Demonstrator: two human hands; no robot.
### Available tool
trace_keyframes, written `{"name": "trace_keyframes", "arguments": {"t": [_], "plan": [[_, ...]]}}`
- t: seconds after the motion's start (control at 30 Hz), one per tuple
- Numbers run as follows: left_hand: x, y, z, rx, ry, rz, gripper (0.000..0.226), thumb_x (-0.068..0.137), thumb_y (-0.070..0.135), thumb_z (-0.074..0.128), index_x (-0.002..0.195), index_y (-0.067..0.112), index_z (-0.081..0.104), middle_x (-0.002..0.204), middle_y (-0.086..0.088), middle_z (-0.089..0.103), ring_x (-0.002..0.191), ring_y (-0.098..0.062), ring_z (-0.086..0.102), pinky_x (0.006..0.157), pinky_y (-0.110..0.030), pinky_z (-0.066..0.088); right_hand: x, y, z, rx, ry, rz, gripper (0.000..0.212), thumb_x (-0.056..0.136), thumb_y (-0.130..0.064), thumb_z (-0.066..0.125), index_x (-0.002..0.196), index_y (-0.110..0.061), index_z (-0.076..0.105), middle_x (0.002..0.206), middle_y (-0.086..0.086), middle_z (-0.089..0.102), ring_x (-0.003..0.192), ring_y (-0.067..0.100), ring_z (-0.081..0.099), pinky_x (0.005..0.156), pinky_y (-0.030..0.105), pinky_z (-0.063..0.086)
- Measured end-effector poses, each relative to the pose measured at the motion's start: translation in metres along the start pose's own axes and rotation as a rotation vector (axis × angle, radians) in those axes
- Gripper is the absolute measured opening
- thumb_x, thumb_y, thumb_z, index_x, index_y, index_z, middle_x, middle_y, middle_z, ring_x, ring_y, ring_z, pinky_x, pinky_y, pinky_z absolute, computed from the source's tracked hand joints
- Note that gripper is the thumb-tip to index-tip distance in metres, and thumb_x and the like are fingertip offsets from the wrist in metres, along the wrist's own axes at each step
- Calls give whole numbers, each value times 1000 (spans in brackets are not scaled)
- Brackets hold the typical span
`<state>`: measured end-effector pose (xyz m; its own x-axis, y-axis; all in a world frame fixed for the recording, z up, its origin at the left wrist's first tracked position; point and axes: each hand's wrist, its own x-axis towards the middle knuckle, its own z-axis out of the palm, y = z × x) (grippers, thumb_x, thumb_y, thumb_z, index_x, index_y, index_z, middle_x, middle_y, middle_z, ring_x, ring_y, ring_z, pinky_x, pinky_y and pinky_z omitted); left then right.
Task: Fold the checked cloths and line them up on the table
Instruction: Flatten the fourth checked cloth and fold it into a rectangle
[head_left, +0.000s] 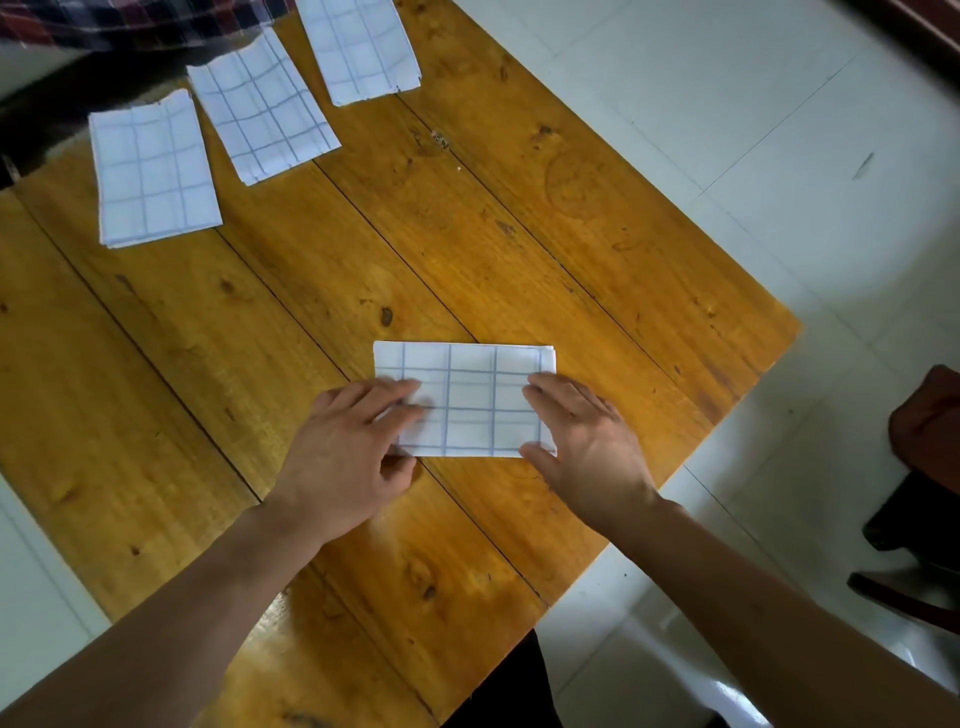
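Observation:
A folded white cloth with thin blue checks (467, 400) lies flat on the wooden table (260, 322), near its right front part. My left hand (348, 452) rests on the cloth's left end, fingers spread over it and thumb at the lower left corner. My right hand (582, 436) presses on the right end, thumb along the lower right corner. Three more folded checked cloths lie in a row at the far left: one (153, 171), a second (262, 106) and a third (358, 47), each a narrow rectangle.
A dark plaid fabric (104, 21) lies beyond the table's far edge at top left. White tiled floor (727, 130) surrounds the table on the right. A dark chair with a brown seat (924, 467) stands at the right edge of view.

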<state>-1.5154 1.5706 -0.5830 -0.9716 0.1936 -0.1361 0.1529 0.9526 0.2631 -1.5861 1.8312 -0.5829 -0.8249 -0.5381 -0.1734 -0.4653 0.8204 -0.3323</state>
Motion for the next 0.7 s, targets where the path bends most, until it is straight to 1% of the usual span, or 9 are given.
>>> {"name": "trace_keyframes", "arguments": {"t": [0.1,0.2,0.33,0.4,0.47,0.53,0.6,0.63,0.7], "plan": [[4,0,-6,57,-63,6,53,72,46,67,121,25,65,134,2,59,118,-25,56,93,-45,46,-2,-2,-3,-38,-45,-1,66,81,-40,76,137,-15,52,146,1,48,136,20,43,107,37,37],[9,3,-10,91,-85,4,57,64,40,80,117,25,67,130,0,62,112,-28,60,90,-44,48,-3,-3,-6,-52,-81,-5,73,79,-45,76,140,-15,48,149,0,44,139,19,39,109,37,35],[10,6,-8,156,-45,29,48,60,23,82,107,19,69,129,-3,64,108,-30,63,86,-44,48,1,-5,-11,-85,-82,-11,79,76,-49,77,140,-14,48,148,2,46,137,21,43,110,37,35],[11,7,-7,162,-8,36,44,59,15,83,101,16,70,126,-4,66,105,-31,64,85,-45,49,4,-5,-13,-84,-88,-17,81,75,-51,77,140,-14,47,149,1,44,137,21,42,110,37,35],[13,8,-7,137,47,26,33,63,13,81,94,14,70,117,-4,71,99,-30,67,82,-43,50,7,-5,-13,-80,-106,-11,82,76,-53,75,142,-15,45,151,1,41,139,20,39,112,38,33],[17,9,-7,102,77,-19,22,71,14,74,91,15,67,101,-3,73,89,-27,68,81,-41,49,8,-6,-12,-86,-104,-5,82,73,-53,77,140,-16,47,149,2,44,138,22,41,111,40,36],[19,11,-10,43,98,-76,15,74,14,70,86,17,63,84,0,70,79,-26,65,79,-41,48,9,-6,-11,-92,-68,-13,75,67,-47,84,131,-17,57,140,5,53,130,25,49,103,41,41],[19,12,-12,9,110,-102,15,73,13,71,84,18,61,79,1,68,76,-25,64,79,-41,48,10,-6,-9,-98,-33,-21,67,64,-39,87,123,-18,63,131,5,59,123,26,54,97,41,45],[17,15,-18,-44,129,-140,18,73,13,73,82,19,59,77,2,67,76,-23,63,79,-40,46,13,-6,-8,-122,67,-32,43,57,-16,88,97,-18,71,103,1,68,101,26,61,83,37,48]]}}
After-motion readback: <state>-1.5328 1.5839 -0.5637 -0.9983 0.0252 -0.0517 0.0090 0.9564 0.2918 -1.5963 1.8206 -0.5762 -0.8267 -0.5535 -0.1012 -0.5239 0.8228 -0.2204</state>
